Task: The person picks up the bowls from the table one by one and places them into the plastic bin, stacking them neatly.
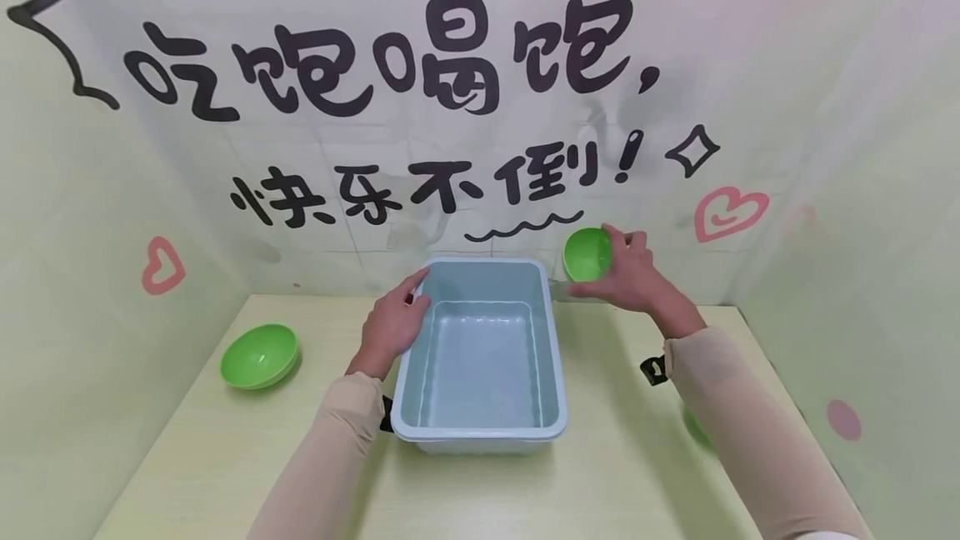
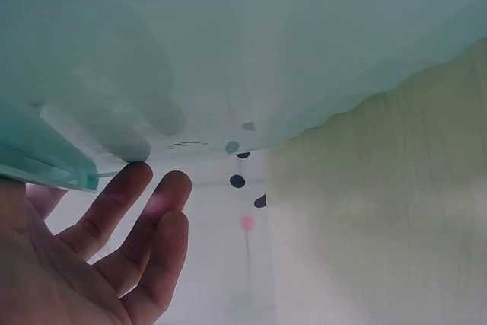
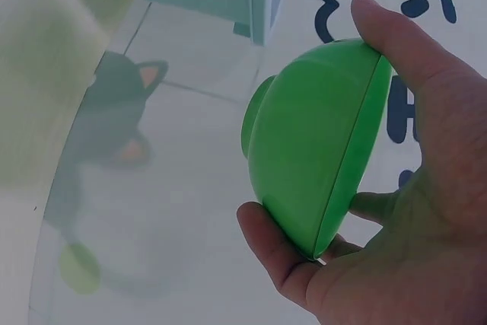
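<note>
A light-blue rectangular plastic basin (image 1: 480,373) stands on the table with nothing inside. My left hand (image 1: 393,323) holds its left rim near the far corner, the thumb over the edge. The left wrist view has the fingers (image 2: 133,241) of that hand below the rim, by the outer wall (image 2: 228,51). Up beyond the basin's far right corner, my right hand (image 1: 626,273) grips a small green bowl (image 1: 585,255) by its rim. This bowl (image 3: 316,135) is tipped on its side in the right wrist view, between thumb and fingers, with its base facing left.
Another green bowl (image 1: 258,357) sits upright on the table's left side. Part of a further green object (image 1: 696,425) shows beneath the right sleeve (image 1: 750,423), mostly hidden. A printed curtain (image 1: 420,148) rises behind the table (image 1: 465,498), with more cloth at both sides.
</note>
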Available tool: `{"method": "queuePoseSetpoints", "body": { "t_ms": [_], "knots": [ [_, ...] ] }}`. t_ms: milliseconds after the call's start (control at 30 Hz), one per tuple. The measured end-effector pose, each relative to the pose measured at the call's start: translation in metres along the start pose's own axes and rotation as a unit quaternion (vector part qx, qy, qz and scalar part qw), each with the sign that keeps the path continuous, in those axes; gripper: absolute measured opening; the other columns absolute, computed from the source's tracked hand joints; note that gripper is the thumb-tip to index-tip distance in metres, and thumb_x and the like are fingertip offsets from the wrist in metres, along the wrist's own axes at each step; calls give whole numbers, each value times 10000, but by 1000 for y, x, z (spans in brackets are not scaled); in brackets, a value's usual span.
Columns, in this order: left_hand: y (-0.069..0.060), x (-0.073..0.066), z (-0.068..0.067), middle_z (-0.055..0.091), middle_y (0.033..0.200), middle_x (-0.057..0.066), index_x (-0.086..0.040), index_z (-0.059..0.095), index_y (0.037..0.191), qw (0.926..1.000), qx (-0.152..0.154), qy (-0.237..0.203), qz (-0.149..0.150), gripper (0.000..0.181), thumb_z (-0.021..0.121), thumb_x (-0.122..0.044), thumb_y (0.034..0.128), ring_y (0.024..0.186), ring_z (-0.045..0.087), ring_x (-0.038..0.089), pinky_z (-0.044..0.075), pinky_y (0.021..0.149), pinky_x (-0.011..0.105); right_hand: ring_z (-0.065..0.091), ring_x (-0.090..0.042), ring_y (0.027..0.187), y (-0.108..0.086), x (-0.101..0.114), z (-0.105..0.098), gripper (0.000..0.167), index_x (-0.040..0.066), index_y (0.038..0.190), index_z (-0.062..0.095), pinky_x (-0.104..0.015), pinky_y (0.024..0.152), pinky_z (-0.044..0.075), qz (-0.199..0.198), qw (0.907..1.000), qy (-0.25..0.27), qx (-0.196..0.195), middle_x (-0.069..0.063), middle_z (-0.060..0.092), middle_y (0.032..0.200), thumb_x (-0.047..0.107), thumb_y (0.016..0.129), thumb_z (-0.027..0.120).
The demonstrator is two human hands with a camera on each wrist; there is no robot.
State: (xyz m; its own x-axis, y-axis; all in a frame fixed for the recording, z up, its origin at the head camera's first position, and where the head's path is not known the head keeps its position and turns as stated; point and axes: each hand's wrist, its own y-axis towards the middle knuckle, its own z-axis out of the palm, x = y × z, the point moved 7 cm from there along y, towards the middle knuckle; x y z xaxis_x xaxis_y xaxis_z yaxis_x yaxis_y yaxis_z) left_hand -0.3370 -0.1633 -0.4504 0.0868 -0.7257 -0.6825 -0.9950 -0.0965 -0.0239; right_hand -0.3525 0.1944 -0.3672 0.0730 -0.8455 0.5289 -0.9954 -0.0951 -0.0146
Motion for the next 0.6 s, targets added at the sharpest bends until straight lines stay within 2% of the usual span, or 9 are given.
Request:
{"method": "queuePoseSetpoints", "body": {
  "t_ms": [400,600],
  "knots": [
    [2,2,3,593,994,64,-433,408,1545,9999,0,-60,-85,535,437,-405,1011,678,488,221,333,554,332,414,-500,1265,5,26,12,1233,120,1622,170,-595,984,482,-268,9995,106,101,-305,223,1498,516,693,878],
    [1,0,2,545,891,43,-447,400,1544,9999,12,-59,-96,541,443,-393,1007,604,440,205,316,519,329,456,-471,1247,5,37,21,1235,136,1625,172,-578,990,492,-319,9993,108,145,-288,247,1482,522,689,879]
  ]
}}
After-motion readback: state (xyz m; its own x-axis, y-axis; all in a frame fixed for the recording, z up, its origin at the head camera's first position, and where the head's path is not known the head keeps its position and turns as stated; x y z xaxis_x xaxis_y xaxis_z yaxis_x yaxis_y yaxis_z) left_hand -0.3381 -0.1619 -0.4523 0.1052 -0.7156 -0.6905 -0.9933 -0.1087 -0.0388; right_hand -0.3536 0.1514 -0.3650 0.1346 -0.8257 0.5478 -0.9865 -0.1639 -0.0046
